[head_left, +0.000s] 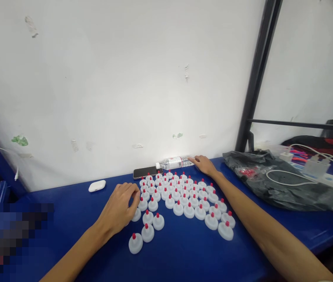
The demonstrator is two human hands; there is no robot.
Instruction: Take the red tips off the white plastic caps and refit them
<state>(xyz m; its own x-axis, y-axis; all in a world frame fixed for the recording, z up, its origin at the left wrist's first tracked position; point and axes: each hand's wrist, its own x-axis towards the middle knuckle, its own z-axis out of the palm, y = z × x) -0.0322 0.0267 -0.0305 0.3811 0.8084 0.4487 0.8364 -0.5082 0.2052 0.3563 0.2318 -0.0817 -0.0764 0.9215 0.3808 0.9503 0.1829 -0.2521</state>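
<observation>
Many white round caps with red tips (189, 210) stand in a loose fan on the blue tabletop. My left hand (121, 205) is at the fan's left edge, fingers curled and thumb bent in. Its fingertips meet over one cap (137, 215), partly covered by the hand, with its red tip hidden. At the back, my right hand (205, 165) has its thumb and fingers on the base end of a clear plastic bottle (173, 162). The bottle lies on its side, white cap to the left, behind the rows.
A dark phone (145, 172) lies by the bottle's cap. To the left is a white earbud case (97, 186). On the right, a black plastic bag (281, 192) lies under white cables and a power strip (332, 180). A dark metal post (254, 82) rises behind it.
</observation>
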